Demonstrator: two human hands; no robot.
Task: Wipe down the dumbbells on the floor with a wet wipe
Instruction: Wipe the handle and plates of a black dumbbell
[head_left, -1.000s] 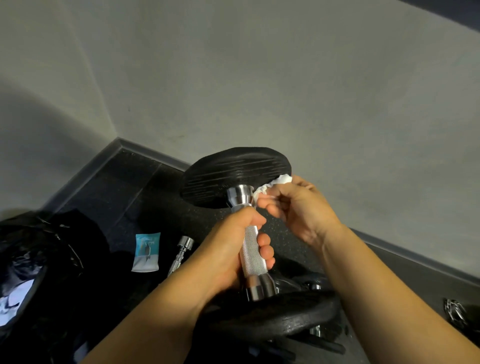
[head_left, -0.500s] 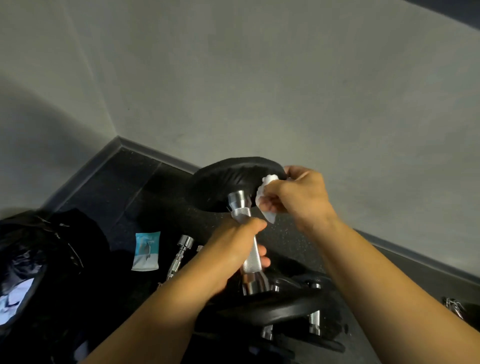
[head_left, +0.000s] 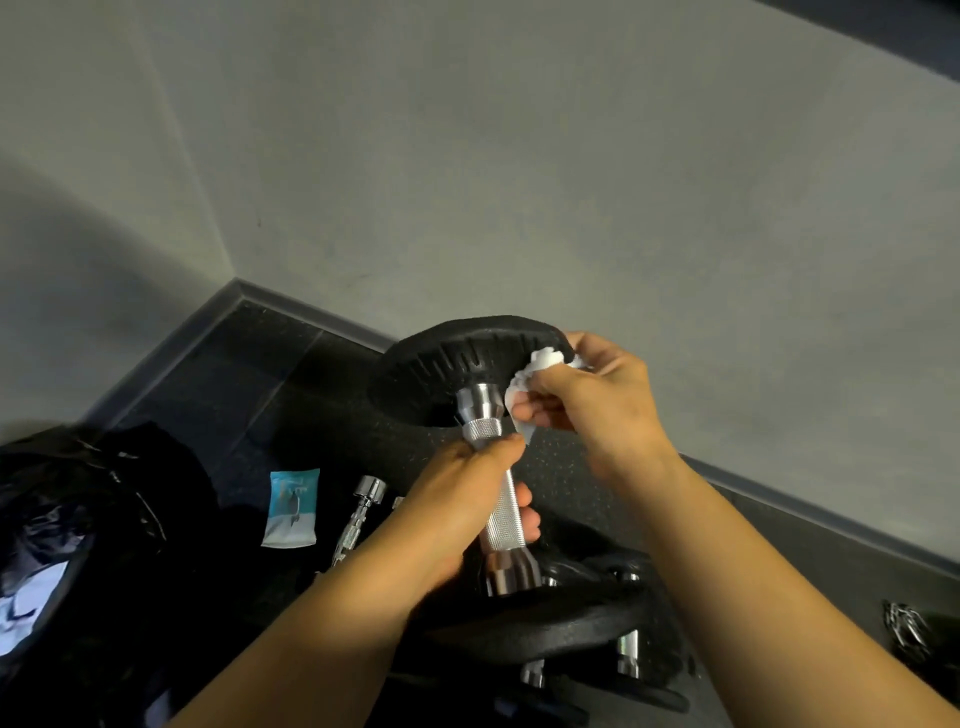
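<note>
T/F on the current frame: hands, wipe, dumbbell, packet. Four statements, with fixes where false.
1. The left hand grips the dumbbell by its handle. True.
2. The right hand holds a white wipe at the rim of the upper plate. True.
3. The dumbbell lies on its side. False: it stands nearly upright, slightly tilted.
4. The packet sits on the upper plate. False: it lies on the floor, left of the dumbbell.
</note>
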